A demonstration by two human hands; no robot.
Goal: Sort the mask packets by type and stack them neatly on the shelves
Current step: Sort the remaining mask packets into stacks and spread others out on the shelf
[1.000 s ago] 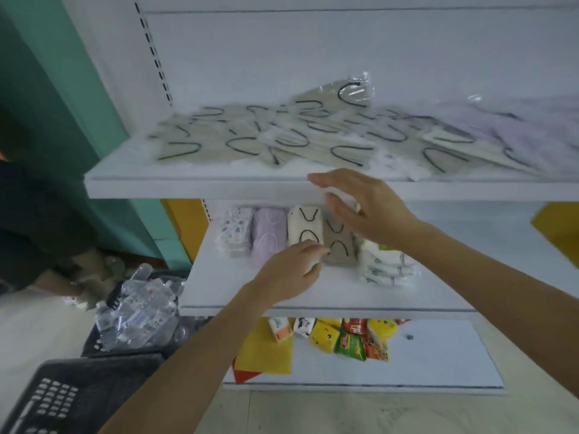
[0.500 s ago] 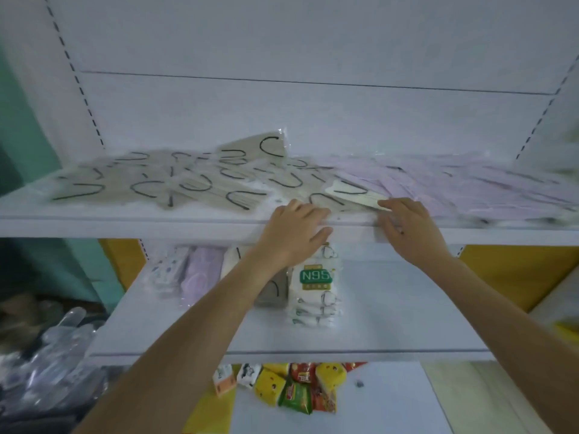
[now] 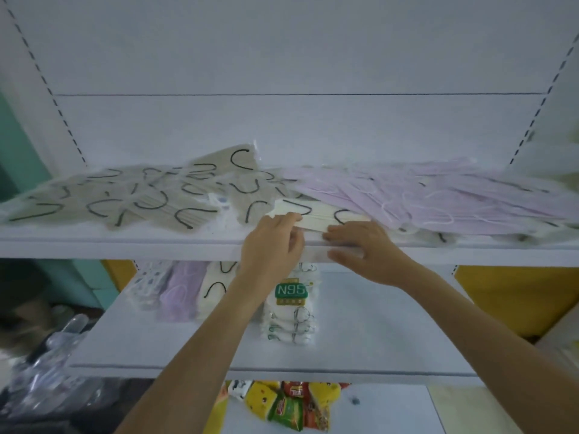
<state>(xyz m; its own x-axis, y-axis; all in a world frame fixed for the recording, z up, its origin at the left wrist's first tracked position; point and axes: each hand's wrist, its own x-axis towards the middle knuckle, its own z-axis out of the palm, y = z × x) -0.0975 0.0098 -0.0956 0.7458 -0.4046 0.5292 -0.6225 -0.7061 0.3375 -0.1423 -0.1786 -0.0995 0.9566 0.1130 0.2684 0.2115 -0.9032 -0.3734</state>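
Note:
Several beige mask packets (image 3: 125, 202) with black ear loops lie scattered on the left of the upper shelf (image 3: 156, 242). Lilac mask packets (image 3: 438, 198) spread over its right half. Between them lies a cream mask packet (image 3: 319, 214) with black loops. My left hand (image 3: 272, 245) grips that packet's left end at the shelf's front edge. My right hand (image 3: 363, 249) lies flat beside it, straight fingers touching the packet's near edge. On the lower shelf (image 3: 376, 333) stand sorted stacks: patterned (image 3: 147, 283), lilac (image 3: 180, 289), cream (image 3: 216, 283) and N95 packets (image 3: 289, 308).
Colourful snack packs (image 3: 282, 405) lie on the bottom shelf. A heap of clear plastic bags (image 3: 47, 371) sits on the floor at the left. A yellow panel (image 3: 517, 292) shows behind the lower shelf on the right.
Both hands rose from the stacks on the lower shelf to the upper shelf's front edge. My left hand took hold of the cream packet, and the view tilted up.

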